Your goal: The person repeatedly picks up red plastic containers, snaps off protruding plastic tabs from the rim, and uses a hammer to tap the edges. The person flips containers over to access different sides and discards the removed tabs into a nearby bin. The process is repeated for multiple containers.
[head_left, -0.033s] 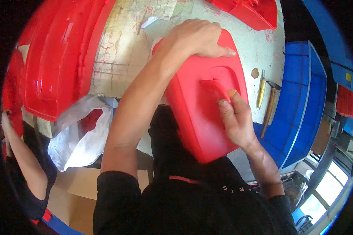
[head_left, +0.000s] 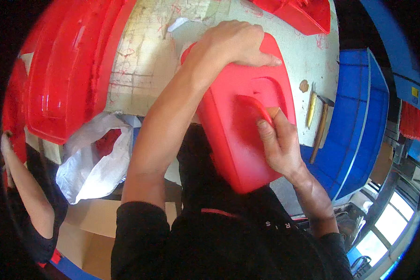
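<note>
Red piece (head_left: 258,106) has shifted slightly; white bag (head_left: 89,175) holds red material (head_left: 108,142).

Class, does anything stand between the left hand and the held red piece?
Nothing visible does: the left hand lies directly on the far end of the red piece. The hammer and yellow tool lie to its right.

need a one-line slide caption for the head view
Left hand on the far end of a red plastic shell, right hand gripping a curved red piece over it.
</note>
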A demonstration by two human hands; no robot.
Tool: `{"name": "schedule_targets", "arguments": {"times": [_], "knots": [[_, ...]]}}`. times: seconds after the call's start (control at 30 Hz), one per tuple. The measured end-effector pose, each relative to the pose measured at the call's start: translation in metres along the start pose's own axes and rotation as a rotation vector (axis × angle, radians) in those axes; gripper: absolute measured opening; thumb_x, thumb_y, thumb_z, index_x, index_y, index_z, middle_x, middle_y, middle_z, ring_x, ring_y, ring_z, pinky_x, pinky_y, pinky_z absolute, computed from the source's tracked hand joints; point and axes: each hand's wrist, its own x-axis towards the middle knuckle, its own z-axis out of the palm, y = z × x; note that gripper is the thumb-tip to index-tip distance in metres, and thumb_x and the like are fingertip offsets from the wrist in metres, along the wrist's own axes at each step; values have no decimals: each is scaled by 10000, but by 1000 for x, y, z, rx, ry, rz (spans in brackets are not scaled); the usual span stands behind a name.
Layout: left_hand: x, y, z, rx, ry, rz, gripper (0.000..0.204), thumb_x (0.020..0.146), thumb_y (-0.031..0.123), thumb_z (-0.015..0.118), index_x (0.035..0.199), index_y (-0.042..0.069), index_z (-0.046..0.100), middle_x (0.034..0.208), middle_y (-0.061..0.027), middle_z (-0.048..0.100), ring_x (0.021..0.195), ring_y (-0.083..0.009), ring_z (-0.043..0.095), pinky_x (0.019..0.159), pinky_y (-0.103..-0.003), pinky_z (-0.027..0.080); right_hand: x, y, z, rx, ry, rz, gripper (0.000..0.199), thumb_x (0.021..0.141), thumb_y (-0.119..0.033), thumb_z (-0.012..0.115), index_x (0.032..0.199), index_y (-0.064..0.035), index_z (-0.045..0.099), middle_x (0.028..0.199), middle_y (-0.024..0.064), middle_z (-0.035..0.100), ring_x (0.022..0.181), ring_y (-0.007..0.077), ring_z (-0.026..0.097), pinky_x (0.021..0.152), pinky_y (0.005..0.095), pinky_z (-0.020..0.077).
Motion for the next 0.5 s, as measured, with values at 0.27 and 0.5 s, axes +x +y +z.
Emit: {"name": "schedule_targets", "arguments": {"times": [0.27, 0.5], "knots": [[5, -9, 3, -35, 50, 96, 780, 724, 661, 731, 1045, -50, 705, 1008, -293, 698, 952, -401, 697, 866, -459, 540, 5, 4, 18, 193, 35, 95, 145, 1041, -178, 539, 1025, -40, 581, 714, -2, 540, 623, 92, 519, 541, 260, 417], [0, -6, 3, 6, 70, 75, 757, 701, 696, 722, 991, -2, 754, 992, -236, 724, 950, -373, 710, 869, -441, 554, -1, 1, 30, 504, 216, 273, 218, 1067, -285, 497, 1008, -85, 559, 673, -76, 414, 524, 9, 347, 450, 181, 278]]}}
